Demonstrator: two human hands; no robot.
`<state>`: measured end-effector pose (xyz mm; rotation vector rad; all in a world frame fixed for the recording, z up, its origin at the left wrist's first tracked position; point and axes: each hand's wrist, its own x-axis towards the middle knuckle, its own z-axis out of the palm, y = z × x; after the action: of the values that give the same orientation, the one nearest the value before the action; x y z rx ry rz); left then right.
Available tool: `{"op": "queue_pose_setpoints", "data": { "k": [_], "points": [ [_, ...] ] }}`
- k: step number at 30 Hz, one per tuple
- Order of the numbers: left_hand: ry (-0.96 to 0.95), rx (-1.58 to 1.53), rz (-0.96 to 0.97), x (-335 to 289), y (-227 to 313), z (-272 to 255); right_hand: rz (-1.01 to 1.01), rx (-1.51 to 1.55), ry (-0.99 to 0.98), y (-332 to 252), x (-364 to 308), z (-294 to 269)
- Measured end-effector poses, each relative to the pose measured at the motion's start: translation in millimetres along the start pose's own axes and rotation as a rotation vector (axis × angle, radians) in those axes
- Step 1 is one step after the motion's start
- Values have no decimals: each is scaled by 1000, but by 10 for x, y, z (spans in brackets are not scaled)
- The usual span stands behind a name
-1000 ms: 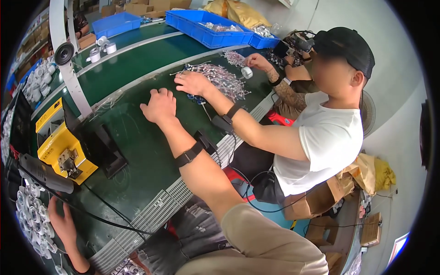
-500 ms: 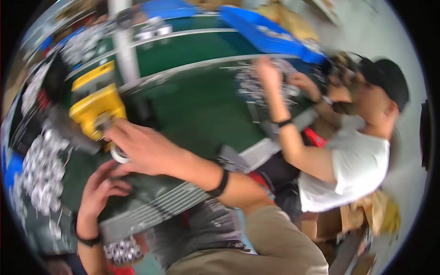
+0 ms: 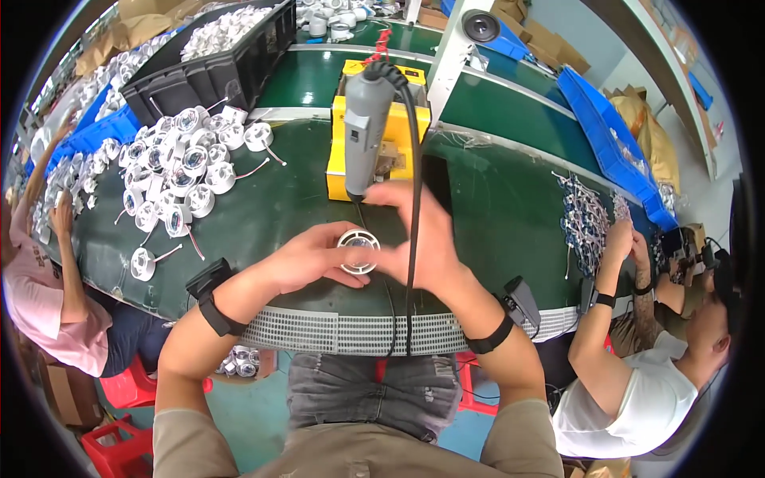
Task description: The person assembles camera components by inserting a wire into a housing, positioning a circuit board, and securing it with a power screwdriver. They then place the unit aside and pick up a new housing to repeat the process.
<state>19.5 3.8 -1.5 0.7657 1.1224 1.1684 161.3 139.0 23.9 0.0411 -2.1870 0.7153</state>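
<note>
A round white ring-shaped housing point(image 3: 358, 249) sits in my left hand point(image 3: 301, 260), the fingers bent around it and the thumb across its face. My right hand point(image 3: 422, 243) is spread to the right of the housing, its thumb at the rim and its upper fingers raised near the tip of a grey electric screwdriver point(image 3: 367, 131). That screwdriver hangs upright, its black cable looping down past my right hand. Directly behind it stands a yellow box-shaped device point(image 3: 339, 151). The inside of the housing is partly covered by my thumbs.
Left on the green bench lies a pile of white round parts with wires point(image 3: 191, 163). A black crate point(image 3: 215, 76) stands behind it. Wired small parts point(image 3: 584, 219) lie at right near a blue tray point(image 3: 606, 139). Co-workers sit on both sides.
The view has swung, so the yellow device now appears farther right. My right hand has left the yellow device; both hands now meet at the white housing, with my left hand closed round it.
</note>
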Motion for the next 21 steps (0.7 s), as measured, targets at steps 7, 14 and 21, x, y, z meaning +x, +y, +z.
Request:
{"op": "queue_pose_setpoints", "data": {
  "k": [7, 14, 21],
  "points": [
    [29, -3, 3, 26, 14, 2, 209, 36, 210, 145, 484, 238],
    [59, -53, -31, 35, -7, -43, 172, 447, 474, 121, 715, 438],
    [120, -15, -66, 43, 11, 2, 239, 483, 681, 97, 930, 236]
  ]
}}
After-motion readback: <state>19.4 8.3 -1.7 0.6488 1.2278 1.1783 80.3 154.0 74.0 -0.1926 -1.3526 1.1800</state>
